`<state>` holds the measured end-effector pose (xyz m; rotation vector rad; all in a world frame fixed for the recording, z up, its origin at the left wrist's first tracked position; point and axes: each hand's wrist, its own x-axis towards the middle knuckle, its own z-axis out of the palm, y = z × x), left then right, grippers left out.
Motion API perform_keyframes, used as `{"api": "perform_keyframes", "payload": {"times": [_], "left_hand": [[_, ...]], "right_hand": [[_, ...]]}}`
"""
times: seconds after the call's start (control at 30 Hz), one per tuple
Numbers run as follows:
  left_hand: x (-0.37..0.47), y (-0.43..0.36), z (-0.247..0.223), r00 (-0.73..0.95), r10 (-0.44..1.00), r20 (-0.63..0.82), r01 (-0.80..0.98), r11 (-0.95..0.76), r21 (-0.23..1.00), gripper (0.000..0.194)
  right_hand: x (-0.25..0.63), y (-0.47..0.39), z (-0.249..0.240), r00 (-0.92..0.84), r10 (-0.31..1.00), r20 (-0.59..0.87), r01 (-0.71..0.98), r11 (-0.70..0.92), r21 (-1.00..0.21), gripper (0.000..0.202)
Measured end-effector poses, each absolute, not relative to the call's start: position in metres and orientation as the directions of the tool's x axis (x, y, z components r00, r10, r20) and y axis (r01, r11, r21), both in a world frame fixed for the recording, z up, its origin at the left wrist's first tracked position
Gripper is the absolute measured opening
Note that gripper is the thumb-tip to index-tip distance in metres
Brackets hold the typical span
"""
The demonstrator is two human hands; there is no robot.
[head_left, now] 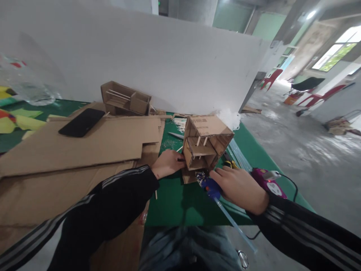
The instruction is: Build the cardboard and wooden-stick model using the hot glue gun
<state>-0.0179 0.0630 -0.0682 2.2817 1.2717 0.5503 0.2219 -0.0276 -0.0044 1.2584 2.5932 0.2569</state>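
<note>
A small cardboard structure (210, 126) with an inner box and short white sticks stands on the green table. At its lower left edge, my left hand (168, 163) has its fingers closed on the cardboard. My right hand (239, 187) is wrapped round a blue glue gun (212, 187), whose nozzle end is close to the structure's lower front. A long clear glue stick (235, 225) sticks out of the back of the gun. Scissors (175, 134) lie behind my left hand, partly hidden by the structure. Yellow-and-black pliers (230, 162) rest just beyond my right hand.
Cardboard sheets (113, 148) cover the left side, with a black phone (81, 122) on top. Behind them stands another cardboard box (125, 98). Clear glue sticks (239, 155) and a purple power socket (269, 183) with a cable are at the right. A plastic bottle (31, 84) is far left.
</note>
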Motion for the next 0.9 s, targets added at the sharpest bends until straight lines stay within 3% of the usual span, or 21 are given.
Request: {"api": "perform_keyframes", "payload": {"times": [0.2,0.3,0.4,0.73,0.9], "left_hand": [[-0.016,0.053,-0.057,0.422,0.857,0.296,0.761,-0.512,0.398,0.009],[-0.015,0.05,-0.057,0.401,0.767,0.502,0.762,-0.583,0.283,0.035],[-0.016,0.051,-0.057,0.464,0.566,0.681,0.713,-0.695,0.093,0.069],[-0.019,0.066,-0.007,0.766,0.344,0.544,0.546,-0.794,-0.267,0.121],[-0.013,0.076,0.001,0.826,0.265,0.498,0.486,-0.783,-0.389,0.119]], "right_hand": [[0.227,-0.028,-0.007,-0.577,0.804,-0.141,0.77,0.594,0.233,0.018],[0.23,-0.028,-0.01,-0.572,0.811,-0.126,0.779,0.585,0.226,0.017],[0.233,-0.028,-0.013,-0.581,0.807,-0.108,0.777,0.59,0.22,0.016],[0.23,-0.025,-0.009,-0.603,0.791,-0.1,0.768,0.611,0.192,0.013],[0.232,-0.021,-0.008,-0.609,0.785,-0.108,0.77,0.619,0.155,0.016]]}}
